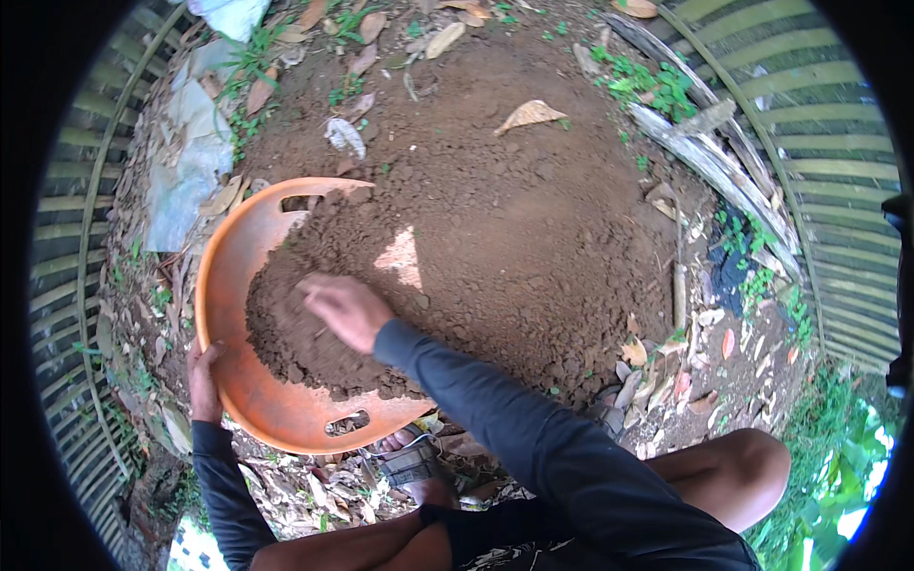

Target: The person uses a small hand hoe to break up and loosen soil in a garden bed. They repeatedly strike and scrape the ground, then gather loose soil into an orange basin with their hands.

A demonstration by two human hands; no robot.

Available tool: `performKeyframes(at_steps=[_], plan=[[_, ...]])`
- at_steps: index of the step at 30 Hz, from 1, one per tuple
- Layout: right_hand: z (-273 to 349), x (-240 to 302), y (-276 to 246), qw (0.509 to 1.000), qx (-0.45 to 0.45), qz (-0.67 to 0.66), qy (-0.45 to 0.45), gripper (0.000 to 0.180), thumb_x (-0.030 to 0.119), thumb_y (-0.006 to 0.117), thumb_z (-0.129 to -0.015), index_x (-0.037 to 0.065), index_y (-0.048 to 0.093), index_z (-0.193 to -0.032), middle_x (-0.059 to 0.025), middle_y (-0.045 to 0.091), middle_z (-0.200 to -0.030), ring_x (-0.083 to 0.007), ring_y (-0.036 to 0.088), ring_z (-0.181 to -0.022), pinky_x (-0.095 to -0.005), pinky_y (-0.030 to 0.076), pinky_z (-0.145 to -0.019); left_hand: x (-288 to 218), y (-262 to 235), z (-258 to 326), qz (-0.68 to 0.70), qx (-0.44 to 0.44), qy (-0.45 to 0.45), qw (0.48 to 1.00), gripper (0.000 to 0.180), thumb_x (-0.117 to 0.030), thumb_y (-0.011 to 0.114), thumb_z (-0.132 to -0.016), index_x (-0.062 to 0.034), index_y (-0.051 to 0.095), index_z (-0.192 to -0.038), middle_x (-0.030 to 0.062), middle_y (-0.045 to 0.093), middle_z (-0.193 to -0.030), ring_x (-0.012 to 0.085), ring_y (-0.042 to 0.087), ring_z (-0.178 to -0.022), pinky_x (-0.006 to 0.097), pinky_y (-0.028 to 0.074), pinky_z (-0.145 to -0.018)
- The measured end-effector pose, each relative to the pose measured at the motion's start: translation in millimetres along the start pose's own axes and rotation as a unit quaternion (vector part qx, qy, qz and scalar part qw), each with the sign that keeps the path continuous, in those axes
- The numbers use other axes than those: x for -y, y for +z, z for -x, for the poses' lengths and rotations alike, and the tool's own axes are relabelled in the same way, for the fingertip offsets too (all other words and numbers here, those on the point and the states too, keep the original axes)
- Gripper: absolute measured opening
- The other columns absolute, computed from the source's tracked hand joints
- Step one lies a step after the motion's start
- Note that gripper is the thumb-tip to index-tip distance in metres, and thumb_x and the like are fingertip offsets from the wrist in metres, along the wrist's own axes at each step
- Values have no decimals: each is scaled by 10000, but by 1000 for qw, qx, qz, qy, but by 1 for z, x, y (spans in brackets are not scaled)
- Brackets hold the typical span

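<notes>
A wide orange plastic scoop pan point(221, 285) with two cut-out handle slots lies tilted on the ground at left, its open side facing right. Loose brown soil point(295, 357) fills much of it and runs into the soil heap point(533, 247) beside it. My left hand point(205, 376) grips the pan's outer rim at the lower left, fingers wrapped over the edge. Over the soil at the pan's mouth is my right hand point(347, 309), palm down with fingers stretched leftward. Its fingertips are blurred and seem to touch the soil; I see nothing held in it.
Curved slatted bamboo fences point(800, 143) rise on both sides. Weathered wood pieces point(714, 171) lie at the far right. A pale sheet point(190, 171) lies at left among dry leaves. My sandalled foot point(414, 462) is just below the pan, near its lower slot.
</notes>
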State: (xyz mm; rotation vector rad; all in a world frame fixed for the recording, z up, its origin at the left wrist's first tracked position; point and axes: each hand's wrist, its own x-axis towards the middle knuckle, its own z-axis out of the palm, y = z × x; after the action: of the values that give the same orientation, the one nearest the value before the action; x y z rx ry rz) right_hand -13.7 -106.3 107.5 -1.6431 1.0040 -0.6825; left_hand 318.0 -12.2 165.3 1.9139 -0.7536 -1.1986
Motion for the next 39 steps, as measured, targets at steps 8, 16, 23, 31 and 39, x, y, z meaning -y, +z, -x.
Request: performKeyframes(at_steps=[8,16,23,31,39], plan=[[159,-49,-182,927,-323,186,36,169,166,647,-966,87,793,-993,-81,796,-1109,-295,722,-1103,-413,511,-1031,27,-33,-16,58,39,7,998,375,-91,588,-937,-33,597,-1308,10,645,-1047,114,629,-924,277,534,-848],[290,-136,-159,820,-495,200,206,448,264,442,-1065,24,682,-1358,-177,650,-1421,-342,532,-1398,-434,341,-1210,21,-38,-27,48,33,6,998,342,-81,543,-966,-48,562,-1305,-10,586,-968,101,585,-877,275,525,-830],[221,-104,-113,820,-529,-51,211,509,242,429,-1054,-80,600,-1408,-174,598,-1481,-281,519,-1406,-388,344,-1199,22,-23,-19,66,29,44,996,507,-65,546,-839,7,577,-1339,53,659,-1150,154,628,-1014,311,527,-928],[117,-91,-60,846,-431,-281,141,486,193,519,-1027,-105,588,-1404,-177,622,-1432,-262,558,-1347,-373,400,-1160,21,-7,4,44,7,65,997,462,-52,557,-913,7,592,-1370,41,665,-1178,132,620,-1024,295,514,-936],[24,1,17,983,-133,-105,73,432,358,478,-1070,101,658,-1367,-218,584,-1483,-334,525,-1402,-469,355,-1216,19,0,1,46,2,55,997,471,-43,553,-912,-6,598,-1380,-13,631,-1072,103,577,-971,269,474,-914]])
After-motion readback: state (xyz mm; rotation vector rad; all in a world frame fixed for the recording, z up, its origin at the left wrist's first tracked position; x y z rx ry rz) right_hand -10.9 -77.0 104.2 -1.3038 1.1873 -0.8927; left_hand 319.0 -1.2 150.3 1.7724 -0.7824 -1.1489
